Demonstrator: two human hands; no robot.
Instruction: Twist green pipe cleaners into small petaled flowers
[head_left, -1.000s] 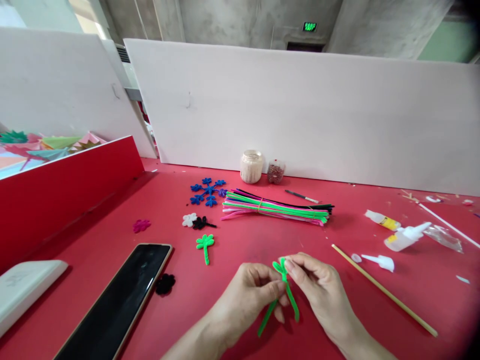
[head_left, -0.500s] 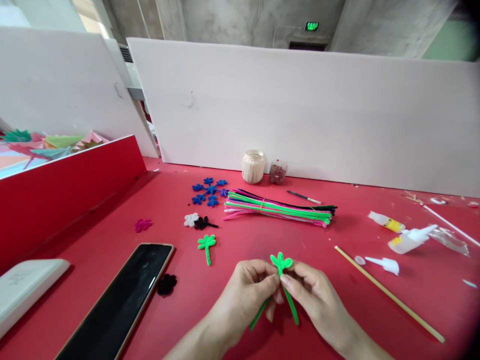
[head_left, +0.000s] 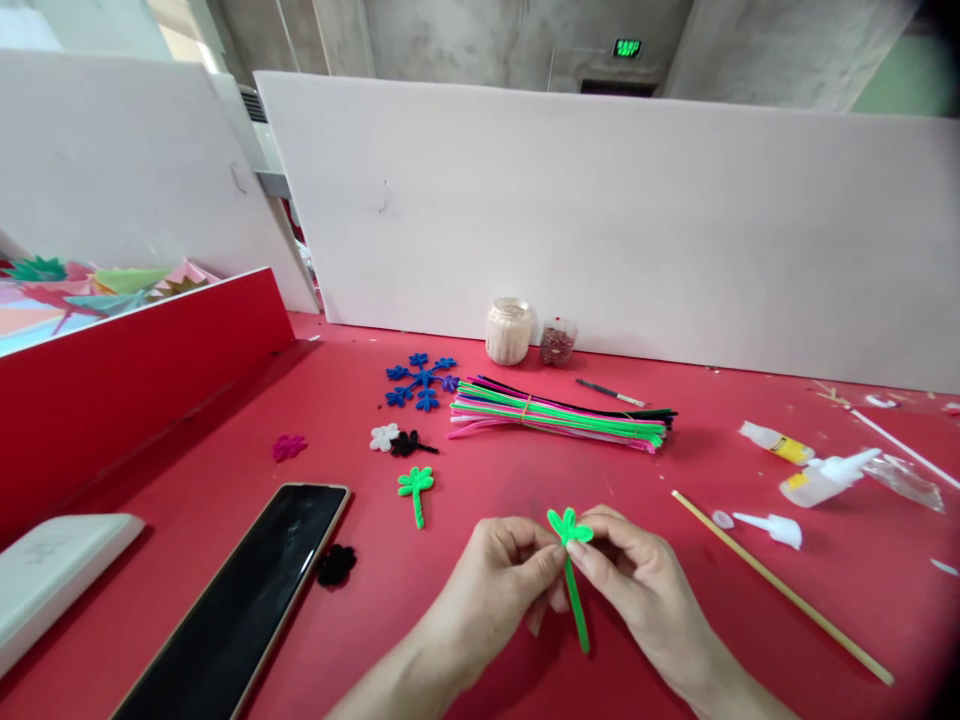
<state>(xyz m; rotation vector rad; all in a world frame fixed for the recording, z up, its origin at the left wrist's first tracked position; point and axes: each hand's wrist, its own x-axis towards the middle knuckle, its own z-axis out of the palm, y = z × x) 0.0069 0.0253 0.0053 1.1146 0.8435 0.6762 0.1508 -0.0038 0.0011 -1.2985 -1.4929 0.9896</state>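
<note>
A green pipe cleaner (head_left: pixel 574 590) bent into a small three-lobed leaf shape on a straight stem is pinched just below the lobes between my left hand (head_left: pixel 491 590) and my right hand (head_left: pixel 645 590), low over the red table (head_left: pixel 225 460). Both hands are closed on it, thumb against forefinger. A similar finished green leaf piece (head_left: pixel 415 490) lies on the table to the left. A banded bundle of coloured pipe cleaners (head_left: pixel 559 415) lies farther back.
A black phone (head_left: pixel 240 605) and a white case (head_left: pixel 52 575) lie at the left. Blue (head_left: pixel 420 382), white (head_left: pixel 382 437), black (head_left: pixel 409 444) and pink (head_left: pixel 288 447) flower pieces are scattered. Two jars (head_left: pixel 510 331) stand by the white board. Glue bottles (head_left: pixel 821 478) and a wooden stick (head_left: pixel 780 585) lie right.
The two loose green ends hanging below my fingers have come together into one straight stem, and the leaf lobes at the top have been spread flatter.
</note>
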